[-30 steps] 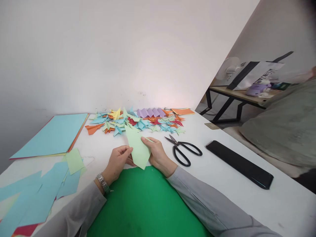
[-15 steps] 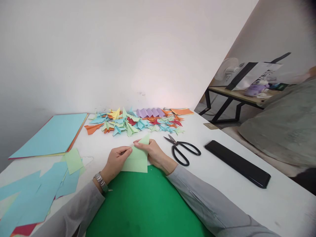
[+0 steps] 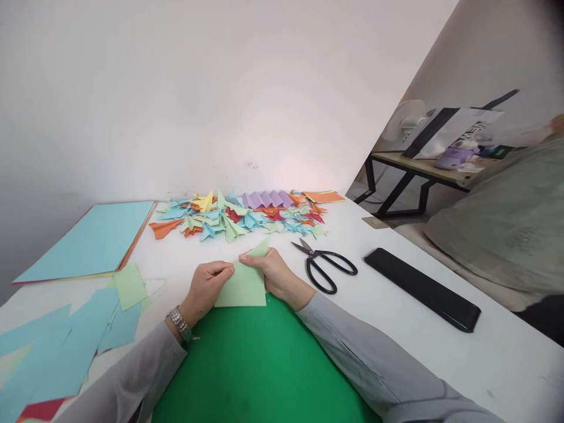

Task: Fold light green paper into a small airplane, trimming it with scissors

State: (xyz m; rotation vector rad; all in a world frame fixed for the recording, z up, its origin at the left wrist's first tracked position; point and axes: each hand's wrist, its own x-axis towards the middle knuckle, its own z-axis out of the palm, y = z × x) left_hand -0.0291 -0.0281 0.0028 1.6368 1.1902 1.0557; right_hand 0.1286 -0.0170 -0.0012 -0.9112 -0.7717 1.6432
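Note:
A light green sheet of paper [image 3: 241, 289] is held in both hands over the far edge of a green mat [image 3: 264, 358]. My left hand [image 3: 208, 286] pinches its left side with thumb and fingers. On its right side my right hand [image 3: 274, 273] grips it, thumb on top and fingers partly hidden behind. One corner of the paper points up above my right thumb. Black-handled scissors [image 3: 321, 256] lie with blades parted, to the right of my right hand. Beyond the hands lies a heap of folded paper pieces [image 3: 229, 218] in many colours.
On the left are a stack of large coloured sheets [image 3: 92, 241] and scattered blue cut papers [image 3: 79, 346]. A long black case [image 3: 422, 289] lies at the right. Behind it, a person [image 3: 520, 217] is beside a second table [image 3: 423, 164] holding a bag [image 3: 458, 134].
The green paper's lower part now looks smoother, its crosswise crease no longer showing. Both hands keep their grip in nearly the same place. The view has shifted slightly.

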